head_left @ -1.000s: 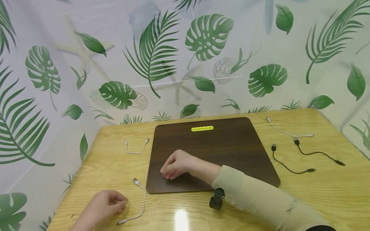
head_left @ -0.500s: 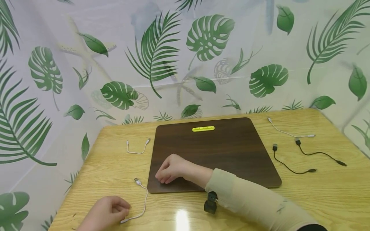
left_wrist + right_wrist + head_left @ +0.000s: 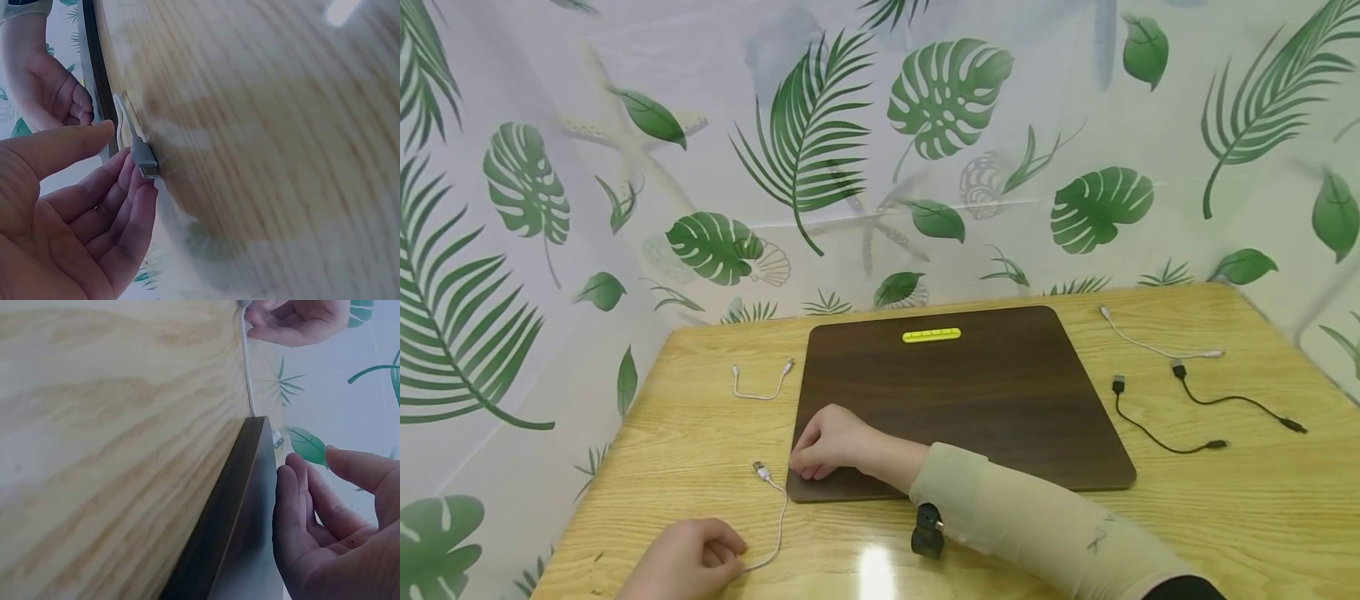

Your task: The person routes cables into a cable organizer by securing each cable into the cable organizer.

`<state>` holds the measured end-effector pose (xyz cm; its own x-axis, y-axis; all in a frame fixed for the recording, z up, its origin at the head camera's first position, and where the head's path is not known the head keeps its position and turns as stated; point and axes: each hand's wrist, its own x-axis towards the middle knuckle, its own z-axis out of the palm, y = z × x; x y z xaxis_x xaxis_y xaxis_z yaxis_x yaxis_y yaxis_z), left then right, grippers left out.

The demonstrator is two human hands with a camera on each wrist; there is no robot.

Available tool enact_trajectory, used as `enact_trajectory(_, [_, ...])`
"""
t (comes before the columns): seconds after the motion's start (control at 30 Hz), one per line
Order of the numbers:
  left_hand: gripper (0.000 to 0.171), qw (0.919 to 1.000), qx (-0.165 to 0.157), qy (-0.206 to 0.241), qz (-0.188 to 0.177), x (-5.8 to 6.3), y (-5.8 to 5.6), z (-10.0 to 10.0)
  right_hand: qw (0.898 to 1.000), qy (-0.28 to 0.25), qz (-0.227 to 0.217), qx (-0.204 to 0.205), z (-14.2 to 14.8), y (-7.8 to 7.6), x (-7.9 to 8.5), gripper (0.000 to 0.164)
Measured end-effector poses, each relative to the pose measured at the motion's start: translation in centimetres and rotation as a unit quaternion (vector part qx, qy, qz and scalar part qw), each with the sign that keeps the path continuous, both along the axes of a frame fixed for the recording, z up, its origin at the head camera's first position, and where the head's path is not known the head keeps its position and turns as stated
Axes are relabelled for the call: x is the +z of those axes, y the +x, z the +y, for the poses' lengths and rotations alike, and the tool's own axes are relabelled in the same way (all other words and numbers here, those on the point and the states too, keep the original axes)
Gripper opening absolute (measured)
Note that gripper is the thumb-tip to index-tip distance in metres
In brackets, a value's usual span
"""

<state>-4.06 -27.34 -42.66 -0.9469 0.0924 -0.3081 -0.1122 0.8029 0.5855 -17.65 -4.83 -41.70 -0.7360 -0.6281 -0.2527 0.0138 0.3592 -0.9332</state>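
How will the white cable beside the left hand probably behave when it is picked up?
The white cable looks thin and lies in a loose curve, so it would probably bend and trail. Its metal-tipped plug near the left hand looks rigid, so that end should likely keep its shape. Being so slender, it is probably light.

1. Head view: your left hand (image 3: 694, 560) hides the near plug (image 3: 145, 160) of the white cable (image 3: 782, 521); wrist cut off by the bottom edge.
2. Your right hand (image 3: 833, 443) and sleeve (image 3: 1037, 517) cover part of the dark board (image 3: 962, 392); sleeve runs off the bottom.
3. Yellow strip (image 3: 931, 335): slot detail too small to tell.
4. Right wrist view: board's corner masks a stretch of that cable; your left hand is cropped at the top.
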Motion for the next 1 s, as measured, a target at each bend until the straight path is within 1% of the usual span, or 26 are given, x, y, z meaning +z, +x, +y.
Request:
enact_trajectory(0.07, [0.012,0.9999,-0.01,0.004,0.008,-0.1,0.1,0.1,1.0,0.011,0.017,0.003,-0.4,0.2,0.0,0.008])
enact_trajectory(0.17, [0.012,0.9996,-0.023,0.009,0.014,-0.3,0.2,0.2,0.997,0.042,0.059,0.007,-1.1,0.5,-0.2,0.009])
enact_trajectory(0.23, [0.012,0.9995,-0.026,0.011,0.015,-0.4,0.2,0.3,0.993,0.068,0.092,0.011,-1.5,0.7,-0.3,0.011])
enact_trajectory(0.3, [0.014,0.9994,-0.029,0.009,0.016,-0.5,0.2,0.3,0.986,0.099,0.131,0.016,-2.0,0.8,-0.3,0.013])
enact_trajectory(0.37, [0.016,0.9992,-0.034,0.006,0.021,-0.5,0.2,0.4,0.976,0.13,0.171,0.02,-2.4,1.0,-0.4,0.014])
enact_trajectory(0.43, [0.018,0.9988,-0.04,0.002,0.027,-0.5,0.2,0.4,0.962,0.164,0.217,0.026,-2.8,1.2,-0.4,0.015])
enact_trajectory(0.53, [0.02,0.9978,-0.054,0.0,0.038,-0.6,0.2,0.3,0.941,0.205,0.269,0.028,-3.3,1.6,-0.4,0.018])
enact_trajectory(0.6, [0.022,0.9972,-0.062,-0.002,0.042,-0.6,0.2,0.3,0.928,0.228,0.293,0.03,-3.6,1.8,-0.4,0.023])
enact_trajectory(0.7, [0.023,0.9966,-0.069,-0.004,0.045,-0.6,0.1,0.4,0.916,0.246,0.315,0.035,-4.0,2.0,-0.5,0.036])
enact_trajectory(0.8, [0.023,0.9969,-0.067,-0.005,0.041,-0.6,0.0,0.6,0.909,0.255,0.328,0.039,-4.2,2.1,-0.6,0.051])
enact_trajectory(0.87, [0.024,0.9971,-0.065,-0.007,0.04,-0.6,0.0,0.7,0.903,0.261,0.34,0.042,-4.4,2.2,-0.8,0.058])
enact_trajectory(0.9, [0.024,0.9972,-0.064,-0.007,0.039,-0.6,0.0,0.7,0.898,0.266,0.348,0.043,-4.5,2.3,-0.8,0.059])
enact_trajectory(1.0, [0.026,0.9969,-0.064,-0.009,0.044,-0.6,0.1,0.8,0.879,0.285,0.38,0.048,-4.7,2.3,-1.1,0.06])
